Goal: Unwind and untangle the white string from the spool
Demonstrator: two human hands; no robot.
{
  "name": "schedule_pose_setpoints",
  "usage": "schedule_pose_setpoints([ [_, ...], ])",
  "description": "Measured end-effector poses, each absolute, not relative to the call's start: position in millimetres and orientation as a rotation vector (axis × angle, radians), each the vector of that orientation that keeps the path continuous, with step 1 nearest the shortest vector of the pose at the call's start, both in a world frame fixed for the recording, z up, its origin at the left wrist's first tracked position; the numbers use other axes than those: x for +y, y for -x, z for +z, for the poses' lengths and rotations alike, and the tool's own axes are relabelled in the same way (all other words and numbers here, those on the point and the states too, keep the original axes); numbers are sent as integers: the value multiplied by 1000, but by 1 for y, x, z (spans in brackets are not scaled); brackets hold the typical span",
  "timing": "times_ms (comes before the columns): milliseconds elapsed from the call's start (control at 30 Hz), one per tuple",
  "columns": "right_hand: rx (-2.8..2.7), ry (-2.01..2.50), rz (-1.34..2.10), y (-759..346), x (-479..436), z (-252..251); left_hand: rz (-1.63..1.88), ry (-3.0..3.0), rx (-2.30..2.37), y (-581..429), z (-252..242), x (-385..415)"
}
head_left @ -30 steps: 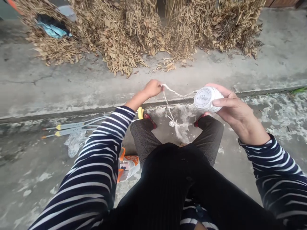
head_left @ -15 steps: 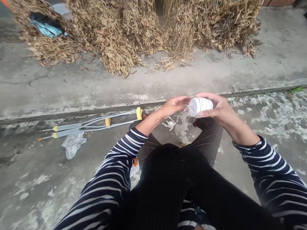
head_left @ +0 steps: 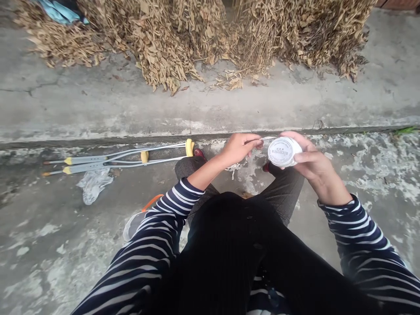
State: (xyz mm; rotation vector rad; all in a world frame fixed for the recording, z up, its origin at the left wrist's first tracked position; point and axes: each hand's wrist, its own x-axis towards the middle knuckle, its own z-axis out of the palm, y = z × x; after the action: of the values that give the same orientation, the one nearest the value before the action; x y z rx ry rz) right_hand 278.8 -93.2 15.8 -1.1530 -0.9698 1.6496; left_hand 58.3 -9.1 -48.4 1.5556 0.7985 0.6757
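Spool [head_left: 281, 152], right of centre; right hand [head_left: 310, 159] wrapped partway round its right side, presumably leaving the left free to unwind; strand [head_left: 269, 138], running left; left hand [head_left: 242, 146], fingertips pinched on it, likely for tension; crutches [head_left: 113, 161], lying left.

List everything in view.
Yarn ball: one, white, centre right
Yarn strand: one, white, by ball
Loose yarn: one clump, white, ground
Crutches: two, grey and yellow, left
Plastic bag: one, clear, by crutches
Handled bag: one, grey and orange, lower left
Dry plants: one heap, brown, top
Cloth: one, blue, top left
Grass: one tuft, green, right
Ground: one stretch, grey, throughout
Shoes: two, red, centre
Trousers: one pair, grey, centre
Garment: one, black, bottom
Sleeves: two, navy and white, sides
Left fingers: one set, pinching strand
Right fingers: one set, holding ball
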Motion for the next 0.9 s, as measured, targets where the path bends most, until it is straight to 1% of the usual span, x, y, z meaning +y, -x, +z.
schedule_pose_setpoints([
  [133, -993, 1171, 1624, -281, -97, 12, 691, -1517, 688, -53, -45, -6],
  [267, -1109, 1176, 1555, -279, -95, 13, 620, -1404, 598, -49, -38, -7],
  [433, -1275, 1072, 1551, -274, -93, 20, 487, -1241, 558, -37, -35, -2],
  [567, -1423, 1151, 1481, -266, -94, 32, 383, -1290, 578, -30, -30, 7],
  [667, -1572, 1196, 1375, -262, -94, 37, 359, -1410, 666, -27, -17, 16],
  [900, -1769, 1091, 1254, -259, -83, 32, 372, -1559, 734, -25, 13, 39],
])
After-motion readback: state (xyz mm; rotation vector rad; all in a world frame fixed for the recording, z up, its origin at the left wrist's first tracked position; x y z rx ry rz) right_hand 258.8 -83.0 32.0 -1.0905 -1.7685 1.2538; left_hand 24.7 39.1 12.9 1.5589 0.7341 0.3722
